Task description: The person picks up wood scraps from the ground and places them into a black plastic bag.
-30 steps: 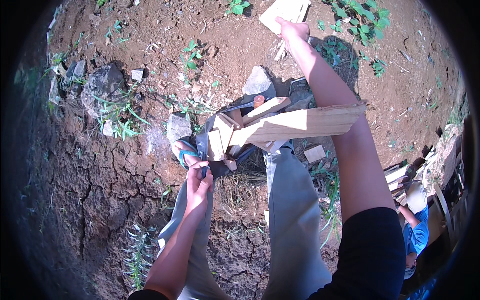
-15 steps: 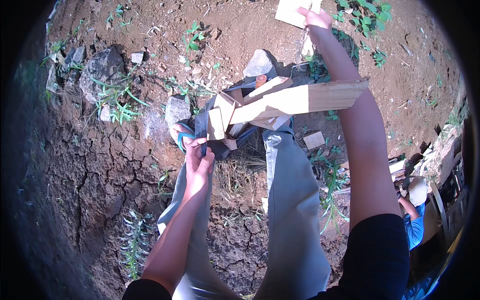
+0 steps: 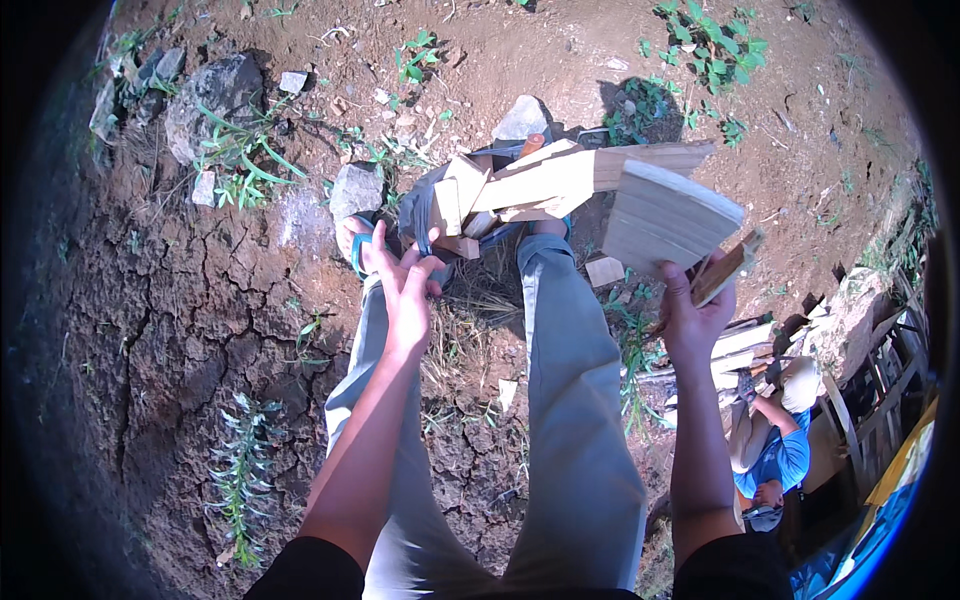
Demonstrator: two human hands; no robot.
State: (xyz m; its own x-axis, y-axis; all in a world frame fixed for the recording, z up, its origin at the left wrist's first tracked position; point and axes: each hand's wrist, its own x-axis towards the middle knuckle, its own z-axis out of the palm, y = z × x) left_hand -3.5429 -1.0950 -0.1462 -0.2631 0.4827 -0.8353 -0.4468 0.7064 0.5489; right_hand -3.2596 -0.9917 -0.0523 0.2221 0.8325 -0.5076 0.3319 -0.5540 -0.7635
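Between my feet a dark bag (image 3: 415,214) stands stuffed with wood scraps, and a long pale plank (image 3: 545,186) sticks out of it to the right. My left hand (image 3: 408,280) pinches the bag's near-left rim, with some fingers stretched out. To the right of the bag, my right hand (image 3: 697,318) is closed on a flat wooden board (image 3: 670,212) and a narrower, rough-edged wood piece (image 3: 728,270). Both pieces are held above the ground, apart from the bag. The bag's lower part is hidden by the wood.
Grey stones (image 3: 357,190) lie beside the bag, and a larger rock (image 3: 214,108) sits at the far left. A small wood block (image 3: 604,270) lies right of my knee. At the right, another person (image 3: 780,450) in blue is near a pile of wood (image 3: 740,345).
My right hand has come back from the far right toward me, bringing the board and the narrow piece near the bag. My left hand remains at the bag's rim, its fingers more spread.
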